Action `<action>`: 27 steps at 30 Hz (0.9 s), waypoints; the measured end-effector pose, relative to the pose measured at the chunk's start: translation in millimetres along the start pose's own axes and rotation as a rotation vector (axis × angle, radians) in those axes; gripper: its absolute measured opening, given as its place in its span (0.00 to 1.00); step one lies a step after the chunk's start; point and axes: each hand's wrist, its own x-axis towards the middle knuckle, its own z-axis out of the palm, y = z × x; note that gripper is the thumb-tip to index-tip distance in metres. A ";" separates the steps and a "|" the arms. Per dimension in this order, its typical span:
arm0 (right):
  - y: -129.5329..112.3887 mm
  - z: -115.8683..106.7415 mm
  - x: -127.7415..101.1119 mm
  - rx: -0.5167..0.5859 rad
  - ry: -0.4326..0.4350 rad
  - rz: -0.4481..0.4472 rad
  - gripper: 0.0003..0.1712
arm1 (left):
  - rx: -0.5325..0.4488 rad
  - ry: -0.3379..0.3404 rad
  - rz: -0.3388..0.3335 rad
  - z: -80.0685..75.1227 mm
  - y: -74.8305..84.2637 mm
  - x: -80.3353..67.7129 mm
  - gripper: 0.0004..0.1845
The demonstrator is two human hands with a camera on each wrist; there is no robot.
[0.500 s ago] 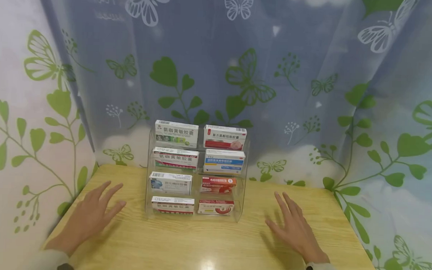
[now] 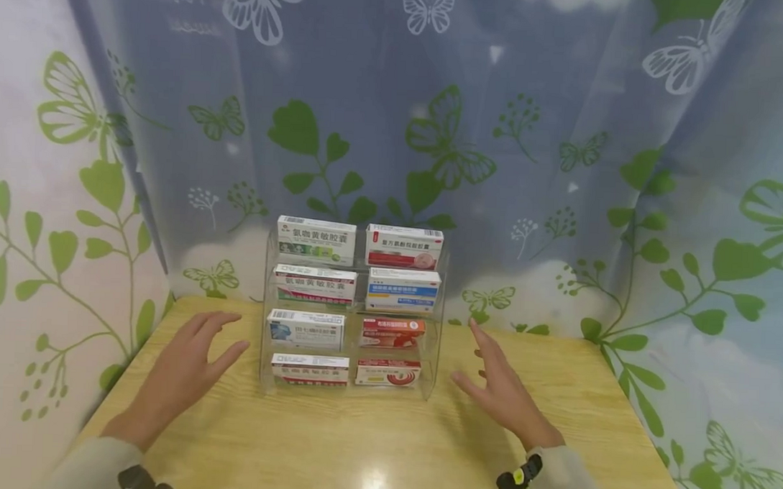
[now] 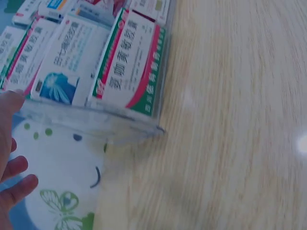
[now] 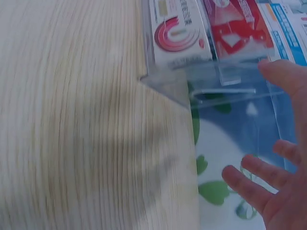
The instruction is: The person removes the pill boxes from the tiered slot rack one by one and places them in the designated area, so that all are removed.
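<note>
A clear plastic display stand [image 2: 433, 365] holds medicine boxes in two columns on several tiers. My left hand [image 2: 181, 367] is left of the stand, fingers loosely spread and nothing held. To the stand's right is my right hand [image 2: 508, 389], also spread and holding nothing. In the left wrist view, the thumb [image 3: 10, 100] overlaps the stand's side edge near a white box with a blue picture [image 3: 64, 62]. In the right wrist view, the other thumb [image 4: 283, 72] overlaps the stand's side by a red box [image 4: 240, 28].
The stand is on a light wood-grain table [image 2: 358, 445]. Behind it hangs a blue-grey curtain [image 2: 372, 71] printed with butterflies and leaves, and pale printed cloth borders the left and right sides. Each wrist wears a dark strap, such as the right one [image 2: 519, 477].
Both hands have moved inward toward the stand, the left to the right and the right to the left. The stand and its boxes keep their place on the table.
</note>
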 end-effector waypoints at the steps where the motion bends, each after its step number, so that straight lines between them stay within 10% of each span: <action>1: -2.2 2.2 3.1 0.032 -0.009 0.004 0.57 | -0.001 0.020 0.018 0.7 3.9 2.2 0.27; 18: -23.3 33.6 32.6 0.297 -0.064 -0.033 0.55 | -0.231 -0.216 0.033 39.2 43.5 17.2 0.17; 27: -17.6 36.0 32.3 0.279 -0.041 -0.028 0.54 | -0.125 -0.352 0.048 51.1 46.8 16.8 0.19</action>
